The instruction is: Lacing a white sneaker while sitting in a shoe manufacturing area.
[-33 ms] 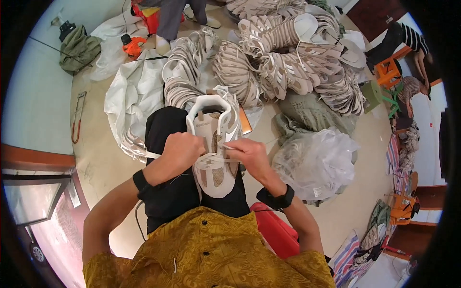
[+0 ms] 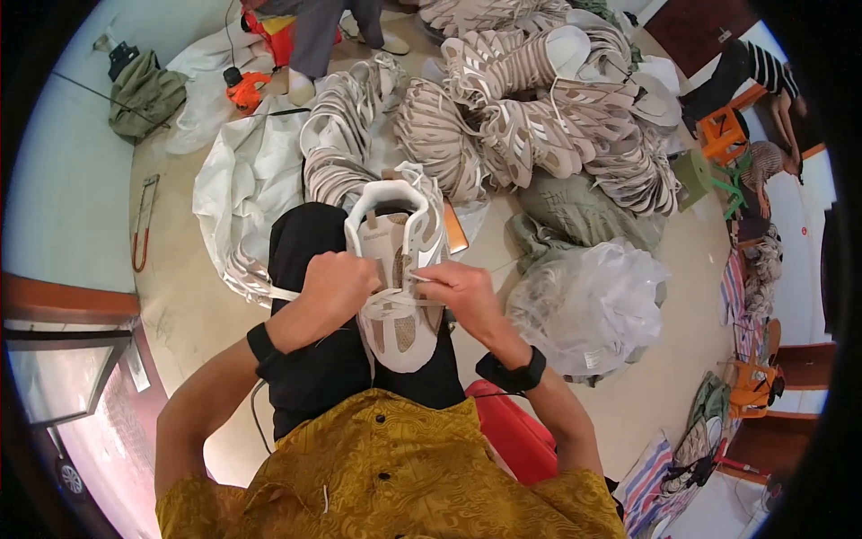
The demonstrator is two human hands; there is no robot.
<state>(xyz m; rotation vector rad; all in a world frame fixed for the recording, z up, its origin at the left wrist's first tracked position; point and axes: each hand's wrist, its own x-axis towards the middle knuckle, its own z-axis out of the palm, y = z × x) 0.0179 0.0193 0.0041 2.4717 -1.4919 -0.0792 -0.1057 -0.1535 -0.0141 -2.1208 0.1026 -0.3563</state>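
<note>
Just one view here: a head-worn fisheye looking straight down at the wearer's lap and the floor [image 2: 180, 305], pretty close in, edges curving hard toward the rim.

A tan floor [image 2: 189, 305] carries the lot; stacked beige shoe uppers [image 2: 530, 117] lie heaped on it; a white sack [image 2: 247, 180] lies spread beside them; a crumpled clear plastic bag [image 2: 588, 305] sits nearby; a green bag [image 2: 144, 94] lies well apart.
</note>
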